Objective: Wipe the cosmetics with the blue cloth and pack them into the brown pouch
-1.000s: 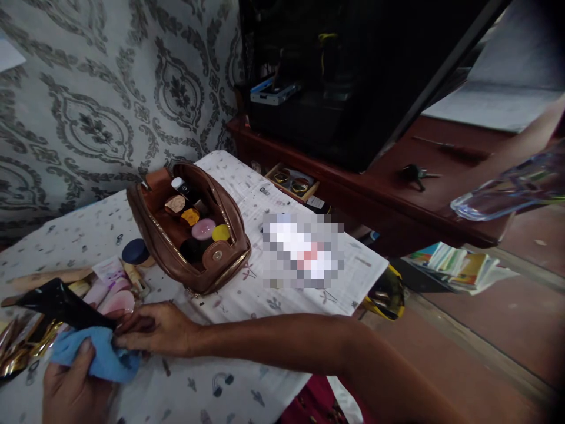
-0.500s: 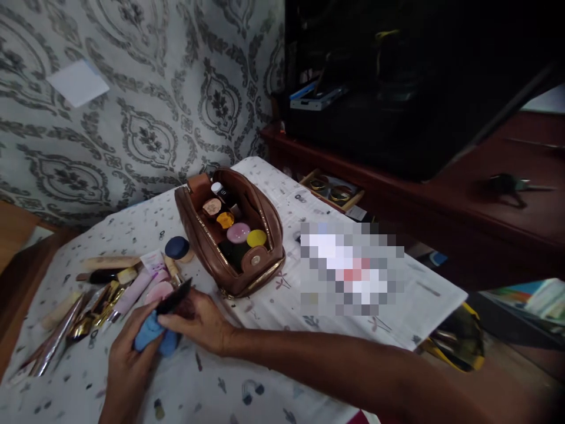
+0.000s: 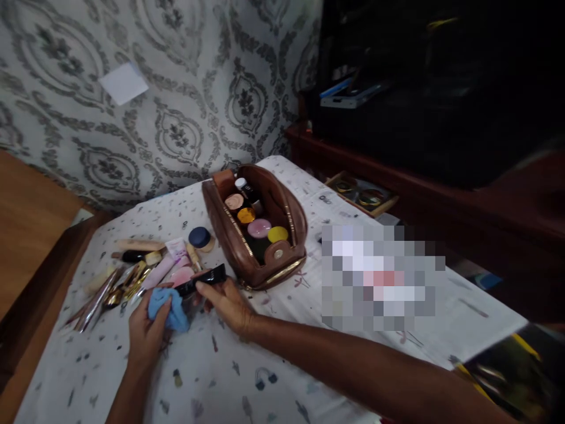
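Observation:
My left hand [image 3: 145, 325] is closed on a crumpled light-blue cloth [image 3: 175, 312]. In my right hand [image 3: 233, 307] is a black cosmetic tube [image 3: 215, 275], pinched between thumb and fingers; its left end reaches the cloth. Just behind the hands stands an open brown makeup bag [image 3: 230, 240], with several jars and bottles inside, among them a pink lid [image 3: 259, 228] and a yellow lid [image 3: 278, 235]. A round jar with a dark-blue lid [image 3: 199, 237] sits left of the bag. Tubes and brushes lie in a loose pile, including a pink tube [image 3: 158, 272] and a silvery tube [image 3: 95, 306].
A white patterned cloth [image 3: 265, 353] covers the table. Right of the bag, a blurred-out patch [image 3: 379, 277] hides something. A dark red cabinet [image 3: 424, 182] with a large black screen [image 3: 419, 118] borders the right side, and a small box [image 3: 362, 195] holds round items.
The view has swung left, shifting everything rightward. My right hand has drawn the black tube a little away from my left hand, so more of the tube and the blue cloth shows.

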### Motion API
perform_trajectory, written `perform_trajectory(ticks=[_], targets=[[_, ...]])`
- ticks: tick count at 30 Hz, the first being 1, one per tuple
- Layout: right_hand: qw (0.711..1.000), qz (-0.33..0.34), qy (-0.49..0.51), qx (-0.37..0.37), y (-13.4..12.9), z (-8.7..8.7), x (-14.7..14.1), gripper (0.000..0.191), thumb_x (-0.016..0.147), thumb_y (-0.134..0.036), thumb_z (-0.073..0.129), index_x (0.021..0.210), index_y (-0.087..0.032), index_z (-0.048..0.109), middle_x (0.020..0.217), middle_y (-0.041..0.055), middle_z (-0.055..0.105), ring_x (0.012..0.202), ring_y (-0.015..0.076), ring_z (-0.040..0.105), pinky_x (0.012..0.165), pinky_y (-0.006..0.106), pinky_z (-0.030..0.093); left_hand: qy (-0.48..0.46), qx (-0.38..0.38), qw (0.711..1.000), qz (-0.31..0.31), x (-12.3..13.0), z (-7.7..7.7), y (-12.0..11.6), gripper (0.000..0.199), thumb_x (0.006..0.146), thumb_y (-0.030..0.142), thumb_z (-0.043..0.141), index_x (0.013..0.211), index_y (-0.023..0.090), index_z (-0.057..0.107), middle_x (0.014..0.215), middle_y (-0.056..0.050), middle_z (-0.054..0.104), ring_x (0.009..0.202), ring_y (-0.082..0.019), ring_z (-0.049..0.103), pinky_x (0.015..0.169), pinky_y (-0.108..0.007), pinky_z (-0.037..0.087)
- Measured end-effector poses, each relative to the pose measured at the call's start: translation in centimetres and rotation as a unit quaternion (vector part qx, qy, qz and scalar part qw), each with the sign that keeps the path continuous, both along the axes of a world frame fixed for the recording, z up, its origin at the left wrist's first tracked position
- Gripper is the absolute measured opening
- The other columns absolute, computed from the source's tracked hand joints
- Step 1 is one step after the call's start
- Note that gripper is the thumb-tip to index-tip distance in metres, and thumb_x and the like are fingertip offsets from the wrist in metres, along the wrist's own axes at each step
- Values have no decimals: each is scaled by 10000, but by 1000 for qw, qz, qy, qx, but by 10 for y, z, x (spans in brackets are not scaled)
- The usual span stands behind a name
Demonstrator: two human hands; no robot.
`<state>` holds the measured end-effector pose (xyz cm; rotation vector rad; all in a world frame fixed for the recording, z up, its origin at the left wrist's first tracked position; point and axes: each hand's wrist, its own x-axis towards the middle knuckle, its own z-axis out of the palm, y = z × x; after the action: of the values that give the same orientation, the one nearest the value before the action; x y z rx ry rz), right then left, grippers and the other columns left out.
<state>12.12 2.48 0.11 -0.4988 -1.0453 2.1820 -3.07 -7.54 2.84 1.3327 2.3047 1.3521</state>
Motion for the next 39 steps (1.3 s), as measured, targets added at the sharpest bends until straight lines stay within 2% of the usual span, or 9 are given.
perform_trajectory(ticks=[6, 10, 17, 21, 26, 30, 33, 36, 39], targets=[[1000, 23, -9, 18, 0, 2, -1, 539, 685, -585, 806, 964, -153, 645, 735, -12, 638, 582, 95, 570, 513, 212, 401, -84, 4, 996, -35, 16, 3, 0, 347, 842, 483, 630, 944, 157, 693, 701, 6, 656, 590, -145, 571, 556, -239, 468], [999, 29, -17, 31, 0, 2, -2, 528, 676, -616, 811, 875, -149, 668, 703, -3, 645, 560, 95, 568, 499, 212, 399, -102, 21, 994, -45, 17, 1, -2, 274, 856, 434, 642, 937, 174, 679, 741, 13, 650, 650, -139, 563, 633, -239, 472], [997, 53, -1, 49, -1, 3, 2, 475, 676, -536, 857, 990, -210, 716, 755, -1, 666, 643, 125, 611, 504, 214, 402, -178, 46, 982, -35, 12, -7, 4, 333, 926, 521, 559, 838, 203, 602, 687, 22, 579, 627, -142, 522, 633, -254, 477], [998, 43, -12, 39, 0, 3, 4, 472, 690, -493, 866, 1045, -215, 728, 725, -5, 656, 635, 118, 588, 514, 218, 392, -223, 42, 971, -78, 12, -3, 5, 321, 903, 514, 607, 942, 197, 640, 755, 13, 615, 640, -134, 533, 640, -247, 484], [999, 21, -29, -18, 0, 5, 4, 518, 642, -489, 899, 1045, -210, 733, 798, 4, 684, 653, 115, 604, 528, 215, 394, -262, 18, 954, -143, 1, 5, -1, 382, 786, 420, 740, 1080, 184, 674, 941, -30, 680, 756, -154, 605, 685, -237, 502], [999, 23, -37, -28, -2, 8, 5, 509, 646, -501, 896, 1037, -214, 740, 779, 9, 695, 650, 121, 611, 533, 223, 397, -232, 55, 964, -117, -21, 7, -8, 440, 791, 295, 599, 1223, 222, 635, 1025, -33, 671, 739, -149, 611, 674, -250, 508], [999, 21, -40, -27, -2, 9, 4, 500, 641, -502, 899, 1019, -214, 743, 781, 16, 705, 648, 127, 611, 538, 234, 400, -184, 56, 977, -92, -31, 8, -14, 361, 764, 237, 529, 1080, 195, 698, 812, -1, 621, 646, -139, 553, 582, -231, 451], [999, 20, -44, -22, -3, 9, 4, 486, 638, -501, 902, 994, -213, 741, 782, 20, 708, 656, 128, 615, 535, 229, 396, -167, 13, 980, -110, -26, 11, -17, 251, 793, 261, 612, 1005, 191, 728, 649, 44, 526, 538, -112, 424, 503, -222, 337], [999, 22, -44, -14, -3, 8, 5, 460, 650, -503, 896, 973, -215, 738, 768, 16, 708, 650, 122, 616, 537, 223, 402, -121, -39, 980, -152, -13, 15, -16, 314, 794, 365, 730, 1065, 210, 699, 734, 46, 587, 614, -120, 469, 574, -231, 360]])
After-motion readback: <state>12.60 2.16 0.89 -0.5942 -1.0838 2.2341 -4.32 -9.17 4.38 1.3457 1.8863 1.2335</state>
